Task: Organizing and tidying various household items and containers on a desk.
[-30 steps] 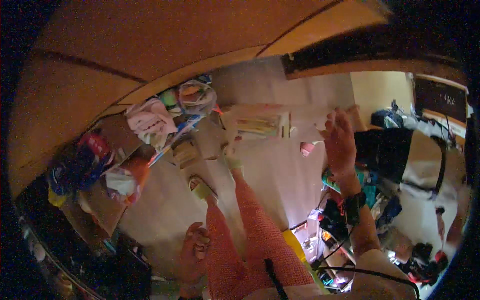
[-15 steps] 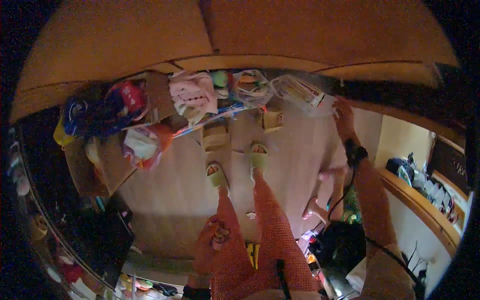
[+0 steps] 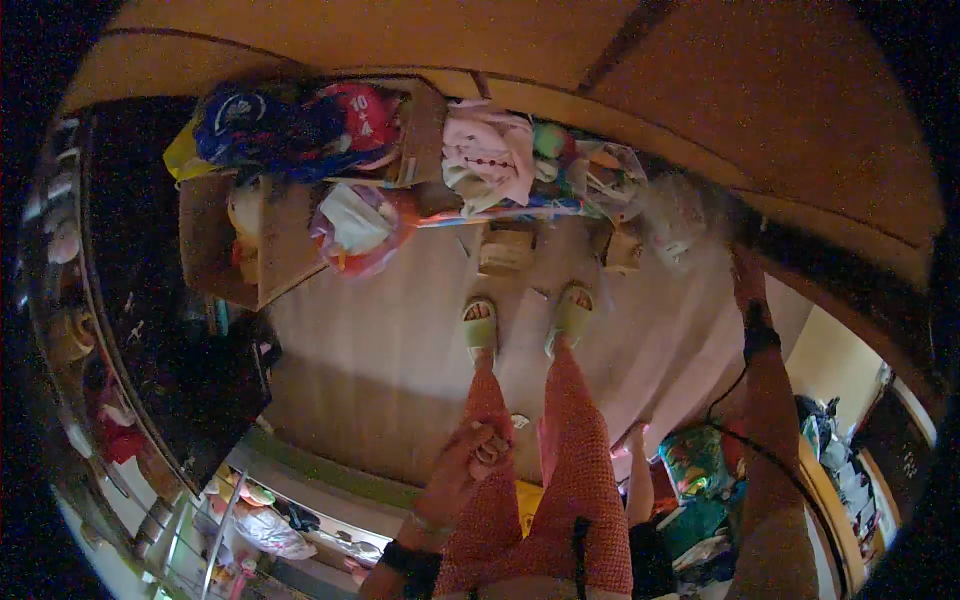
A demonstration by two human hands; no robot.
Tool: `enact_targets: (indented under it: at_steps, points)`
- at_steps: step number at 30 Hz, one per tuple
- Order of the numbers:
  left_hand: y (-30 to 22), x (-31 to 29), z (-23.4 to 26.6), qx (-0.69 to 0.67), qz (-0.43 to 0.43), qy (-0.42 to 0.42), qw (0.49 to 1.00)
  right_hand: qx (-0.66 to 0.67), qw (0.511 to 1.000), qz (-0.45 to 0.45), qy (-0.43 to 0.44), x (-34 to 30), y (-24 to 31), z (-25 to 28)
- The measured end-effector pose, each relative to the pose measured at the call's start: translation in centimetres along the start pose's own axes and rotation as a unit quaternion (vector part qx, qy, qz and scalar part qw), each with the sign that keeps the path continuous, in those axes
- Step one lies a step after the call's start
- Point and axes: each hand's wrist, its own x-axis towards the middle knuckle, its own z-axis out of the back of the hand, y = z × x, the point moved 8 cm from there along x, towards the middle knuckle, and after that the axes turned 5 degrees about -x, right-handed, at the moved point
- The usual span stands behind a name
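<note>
My left hand rests on my left thigh, its fingers curled around something small and pale that I cannot make out. My right arm stretches forward at the right, and my right hand is in shadow beside a clear plastic bag. Its fingers are too dark and smeared to read, and whether they touch the bag cannot be told. The bag is blurred and sits against the dark base of the wooden cabinet front.
Along the cabinet lie a cardboard box of clothes, pink clothing, a bag with white contents and small brown boxes. An open carton stands left. Another person's leg is at the right, near a dark cord.
The view has swung, shifting most things rightward. My right hand has sunk into shadow by the clear bag, whose contents are now blurred. The other person's feet are largely hidden.
</note>
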Motion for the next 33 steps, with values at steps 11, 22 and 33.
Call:
enact_targets:
  at_steps: [11, 22, 33]
  points:
    - [-2.7, -4.2, -2.3, 0.200, -0.289, 0.153, 0.924, 0.308, 0.883, -0.061, 0.349, -11.9, 12.3, -12.3]
    - [3.5, -5.2, 5.0, -0.029, -0.066, -0.020, 0.997, 0.103, 0.850, 0.154, 0.494, -23.6, 29.0, -20.0]
    - [8.2, -5.0, 12.6, -0.316, -0.034, -0.073, 0.945, 0.395, 0.793, -0.006, 0.464, -8.1, 43.6, -47.8]
